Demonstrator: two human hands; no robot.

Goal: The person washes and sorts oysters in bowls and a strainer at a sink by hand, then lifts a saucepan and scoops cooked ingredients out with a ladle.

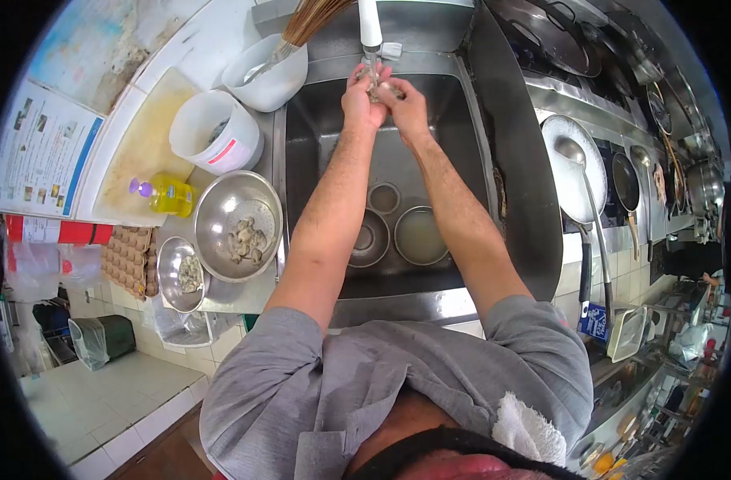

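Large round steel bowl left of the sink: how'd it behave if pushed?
The large round steel bowl is probably stiff but light for its size, given its thin-looking rim. A push may slide it into the smaller steel bowl beside it. The loosely piled greyish, lumpy pieces inside could shift.

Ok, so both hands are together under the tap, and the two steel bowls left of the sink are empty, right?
Not empty: the head view shows pale greyish food pieces in both the larger steel bowl and the smaller steel bowl left of the sink. The left hand and right hand are together under the tap.
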